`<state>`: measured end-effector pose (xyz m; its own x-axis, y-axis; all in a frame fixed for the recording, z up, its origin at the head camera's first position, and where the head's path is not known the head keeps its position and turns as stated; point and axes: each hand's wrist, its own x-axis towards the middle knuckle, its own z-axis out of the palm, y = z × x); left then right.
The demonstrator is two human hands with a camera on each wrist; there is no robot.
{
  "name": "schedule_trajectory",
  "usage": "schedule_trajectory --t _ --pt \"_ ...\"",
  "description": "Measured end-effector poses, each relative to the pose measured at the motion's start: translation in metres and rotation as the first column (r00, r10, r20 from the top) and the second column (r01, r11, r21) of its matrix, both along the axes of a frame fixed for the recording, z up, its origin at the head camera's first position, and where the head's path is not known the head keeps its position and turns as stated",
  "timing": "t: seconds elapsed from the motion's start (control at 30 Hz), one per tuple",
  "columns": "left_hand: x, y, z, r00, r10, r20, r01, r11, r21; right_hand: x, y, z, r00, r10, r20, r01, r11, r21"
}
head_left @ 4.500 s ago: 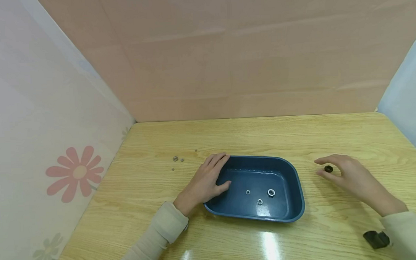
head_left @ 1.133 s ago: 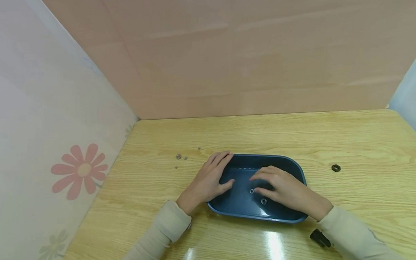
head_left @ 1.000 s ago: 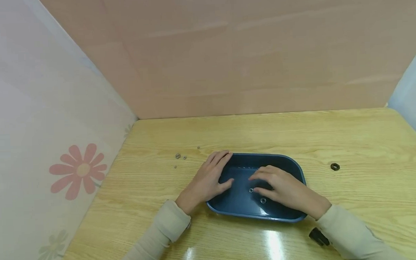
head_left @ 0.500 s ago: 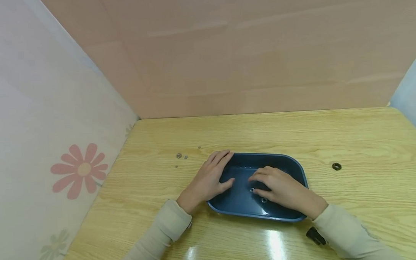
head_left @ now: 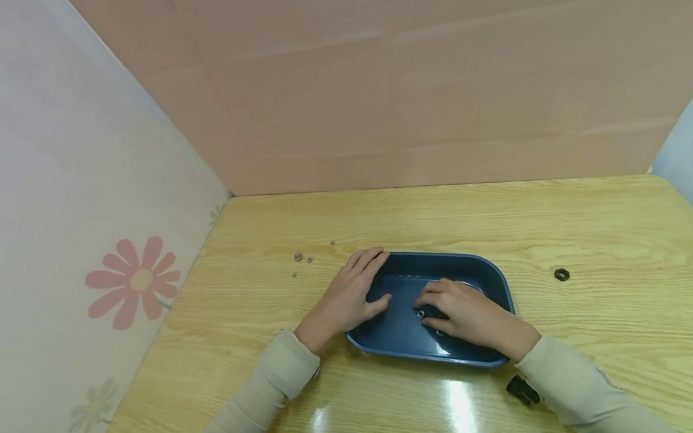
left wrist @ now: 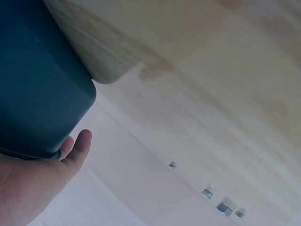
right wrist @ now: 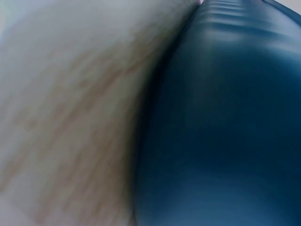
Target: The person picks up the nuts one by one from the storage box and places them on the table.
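Note:
A dark blue tray (head_left: 396, 336) sits on the wooden table. My left hand (head_left: 346, 293) holds its left end, thumb inside and fingers along the outside of the wall; the left wrist view shows that hand (left wrist: 42, 179) under the tray's rim. My right hand (head_left: 464, 311) reaches down inside the tray. Its bent index finger and thumb stand apart around a small silver nut (head_left: 420, 314) on the tray floor. A second silver nut (head_left: 440, 332) shows just past the thumb, mostly covered. The right wrist view is filled by the tray wall (right wrist: 221, 117), with no fingers visible.
A black nut (head_left: 562, 274) lies on the table right of the tray. Left of the tray lie several small silver nuts (head_left: 298, 257). A papered wall (head_left: 376, 88) rises behind the table (head_left: 495, 205), and a flowered wall (head_left: 132, 154) stands at the left.
The black nut has gone from my right hand to the table at the right. That hand has moved into the tray and lowered, hiding the largest silver nut. My left hand stays on the tray.

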<state>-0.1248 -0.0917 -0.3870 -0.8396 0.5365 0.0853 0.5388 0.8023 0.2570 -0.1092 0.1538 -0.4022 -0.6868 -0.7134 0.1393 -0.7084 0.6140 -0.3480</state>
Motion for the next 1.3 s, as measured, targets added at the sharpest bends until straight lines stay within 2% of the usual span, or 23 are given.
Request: schedule_trajectory --t 0.27,0.6,0.97,1.3 --pt "0.0004 0.0004 0.0004 1.0 0.002 0.007 -0.002 1.0 0.0 -0.0006 -0.0009 -0.0018 0.998 0.041 -0.051 -0.041 0.999 0.008" --pt "0.0005 0.0001 0.0 1.0 0.002 0.011 -0.002 1.0 0.017 0.0001 -0.001 -0.0026 0.994 0.055 -0.092 -0.056 0.998 -0.005" --pt "-0.0003 0.0 -0.0021 1.0 0.002 0.009 -0.002 1.0 0.019 0.0003 -0.002 0.0011 0.999 0.03 -0.013 -0.03 0.998 -0.053" --pt "-0.0005 -0.0001 -0.0012 1.0 0.006 0.003 -0.006 1.0 0.024 0.0018 -0.0021 0.0051 1.0 0.003 -0.006 -0.004 0.996 -0.092"
